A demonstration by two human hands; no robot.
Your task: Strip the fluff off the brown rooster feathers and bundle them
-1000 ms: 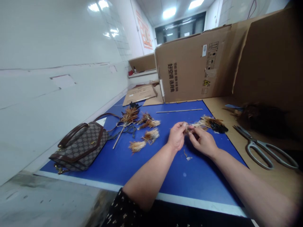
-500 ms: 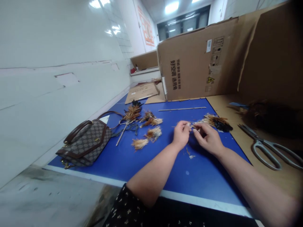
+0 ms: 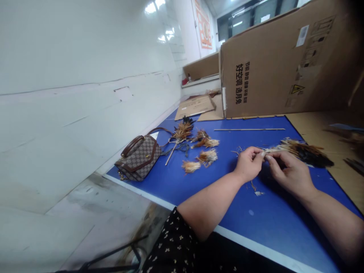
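My left hand (image 3: 250, 163) and my right hand (image 3: 290, 170) meet above the blue tabletop (image 3: 227, 204), fingertips pinched close together. A small pale bit shows between the fingertips, too small to name. Just beyond my right hand lies a bunch of brown and black feathers (image 3: 305, 149), its pale end close to the fingers. Small scraps (image 3: 257, 192) lie below the hands. To the left are a feather bundle on a thin stick (image 3: 182, 132) and smaller feather clumps, one tan and white (image 3: 207, 156), one pale tan (image 3: 190, 166).
A patterned handbag (image 3: 142, 159) stands at the left by the white wall (image 3: 85, 94). A thin rod (image 3: 248, 129) lies toward the back. A large cardboard box (image 3: 264, 76) stands behind, with flat cardboard (image 3: 195, 106) beside it. Dark scissors blades (image 3: 355, 166) show at the right edge.
The view has turned left, so everything sits farther right and the scissors are mostly out of frame. Both hands stay together in a pinch over the table.
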